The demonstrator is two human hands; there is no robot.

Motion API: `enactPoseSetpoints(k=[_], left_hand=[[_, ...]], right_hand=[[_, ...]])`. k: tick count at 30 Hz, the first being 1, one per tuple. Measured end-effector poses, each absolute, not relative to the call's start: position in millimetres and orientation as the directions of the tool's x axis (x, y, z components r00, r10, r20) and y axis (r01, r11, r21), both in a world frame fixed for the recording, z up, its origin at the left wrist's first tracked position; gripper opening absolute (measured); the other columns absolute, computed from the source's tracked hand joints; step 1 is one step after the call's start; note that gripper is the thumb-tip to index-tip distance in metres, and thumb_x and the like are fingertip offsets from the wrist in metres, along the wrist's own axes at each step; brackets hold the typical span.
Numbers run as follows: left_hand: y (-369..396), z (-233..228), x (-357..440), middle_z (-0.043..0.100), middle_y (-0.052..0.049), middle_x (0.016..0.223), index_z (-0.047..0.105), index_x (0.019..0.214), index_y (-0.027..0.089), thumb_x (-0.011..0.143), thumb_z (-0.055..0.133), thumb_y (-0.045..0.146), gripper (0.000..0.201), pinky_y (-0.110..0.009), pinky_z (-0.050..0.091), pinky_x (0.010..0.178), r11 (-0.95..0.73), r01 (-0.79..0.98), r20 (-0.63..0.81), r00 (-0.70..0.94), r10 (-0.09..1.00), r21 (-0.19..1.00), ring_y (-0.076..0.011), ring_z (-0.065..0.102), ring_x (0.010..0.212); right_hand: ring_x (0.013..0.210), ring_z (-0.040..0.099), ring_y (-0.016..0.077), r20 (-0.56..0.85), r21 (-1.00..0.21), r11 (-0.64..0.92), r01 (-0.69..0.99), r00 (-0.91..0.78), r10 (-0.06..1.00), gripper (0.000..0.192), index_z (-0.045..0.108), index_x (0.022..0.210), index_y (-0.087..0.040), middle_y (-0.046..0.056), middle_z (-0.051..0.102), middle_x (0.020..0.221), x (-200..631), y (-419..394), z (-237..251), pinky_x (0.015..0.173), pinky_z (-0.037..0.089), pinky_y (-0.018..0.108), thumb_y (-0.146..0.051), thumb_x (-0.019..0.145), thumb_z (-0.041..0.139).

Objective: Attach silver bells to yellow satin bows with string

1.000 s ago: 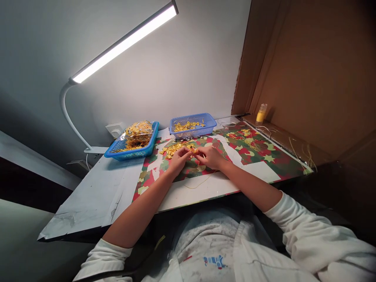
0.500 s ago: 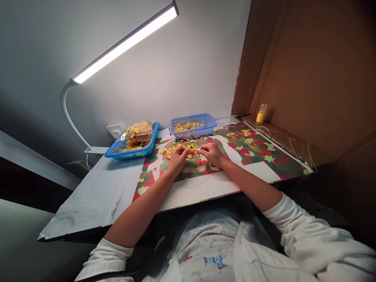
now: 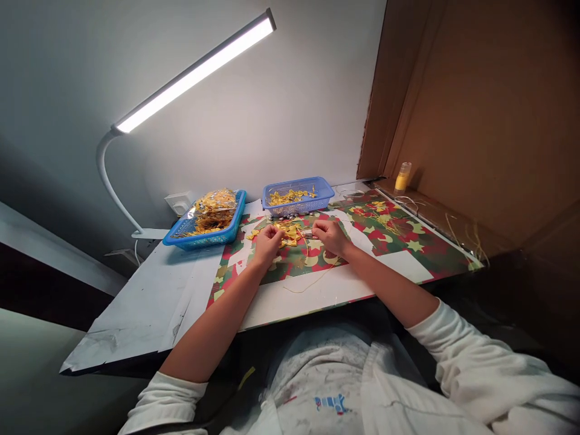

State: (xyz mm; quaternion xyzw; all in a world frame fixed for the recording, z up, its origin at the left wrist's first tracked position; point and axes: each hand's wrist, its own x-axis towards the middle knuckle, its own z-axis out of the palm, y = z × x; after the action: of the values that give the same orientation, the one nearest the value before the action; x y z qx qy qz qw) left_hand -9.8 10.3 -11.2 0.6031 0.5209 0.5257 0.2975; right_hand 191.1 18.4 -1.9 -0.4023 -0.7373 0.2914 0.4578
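My left hand (image 3: 268, 243) rests on the patterned sheet (image 3: 399, 238), fingers curled at the near edge of a loose pile of small gold pieces (image 3: 288, 232). My right hand (image 3: 332, 235) sits a short way to the right, fingers pinched on something small and thin at the pile's right side; I cannot make out what it is. A gold thread (image 3: 312, 281) trails from near the right hand across the white board toward me. Whether the left hand grips a piece is hidden by its fingers.
A blue basket (image 3: 296, 196) of gold pieces stands just behind the pile. A second blue basket (image 3: 206, 219) holding a clear bag of gold pieces sits at the left. A desk lamp (image 3: 194, 69) arches overhead. A small yellow bottle (image 3: 402, 176) stands by the cardboard wall (image 3: 475, 109).
Both hands have moved away from me toward the gold pile and spread apart; a second ago they were together, fingertips touching.
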Motion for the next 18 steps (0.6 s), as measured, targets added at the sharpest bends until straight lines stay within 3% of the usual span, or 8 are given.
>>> enactPoseSetpoints(k=[3,6,9,13,18], left_hand=[[2.8,-9.4,-6.7,0.056,0.005,0.052,0.051,0.069,0.022,0.064,0.061,0.020,0.011,-0.023,0.033,0.048,-0.331,0.415,0.356,0.019,0.934,0.847,-0.0113,0.043,0.044],[-2.5,-4.3,-4.5,0.059,0.002,0.061,0.057,0.064,0.022,0.057,0.065,0.013,0.014,-0.027,0.038,0.060,-0.410,0.495,0.422,0.094,0.902,0.766,-0.0161,0.050,0.061],[-5.3,2.1,-3.8,0.061,-0.002,0.072,0.059,0.064,0.022,0.065,0.062,0.018,0.005,-0.030,0.041,0.072,-0.472,0.528,0.489,0.118,0.864,0.707,-0.0202,0.053,0.075],[-10.3,6.0,-1.8,0.060,-0.003,0.071,0.059,0.063,0.022,0.081,0.054,0.035,0.023,-0.031,0.041,0.072,-0.541,0.521,0.536,0.177,0.826,0.661,-0.0198,0.053,0.073],[-14.0,2.5,4.3,0.061,-0.002,0.065,0.061,0.061,0.022,0.077,0.063,0.041,0.025,-0.028,0.039,0.067,-0.569,0.527,0.542,0.224,0.810,0.632,-0.0168,0.052,0.064]], right_hand=[[0.056,0.035,0.0115,0.462,-0.783,0.533,0.321,-0.274,0.844,0.023,0.037,0.058,-0.020,-0.004,0.036,0.055,190.9,16.3,-0.9,0.056,0.030,0.025,-0.033,0.077,0.042],[0.056,0.037,0.0118,0.492,-0.755,0.568,0.328,-0.290,0.821,0.022,0.040,0.062,-0.020,-0.003,0.040,0.057,191.1,14.8,-1.2,0.057,0.031,0.026,-0.032,0.080,0.043],[0.056,0.039,0.0122,0.516,-0.717,0.609,0.338,-0.329,0.791,0.020,0.046,0.065,-0.020,-0.003,0.044,0.058,190.9,13.8,-3.0,0.058,0.031,0.026,-0.031,0.082,0.045],[0.058,0.040,0.0125,0.556,-0.599,0.698,0.393,-0.423,0.715,0.021,0.046,0.064,-0.020,-0.003,0.045,0.058,189.6,12.6,-5.5,0.061,0.030,0.026,-0.028,0.084,0.046],[0.053,0.035,0.0110,0.575,-0.511,0.750,0.420,-0.481,0.662,0.029,0.038,0.059,-0.020,-0.004,0.040,0.054,188.2,10.5,-6.5,0.060,0.027,0.026,-0.029,0.087,0.044]])
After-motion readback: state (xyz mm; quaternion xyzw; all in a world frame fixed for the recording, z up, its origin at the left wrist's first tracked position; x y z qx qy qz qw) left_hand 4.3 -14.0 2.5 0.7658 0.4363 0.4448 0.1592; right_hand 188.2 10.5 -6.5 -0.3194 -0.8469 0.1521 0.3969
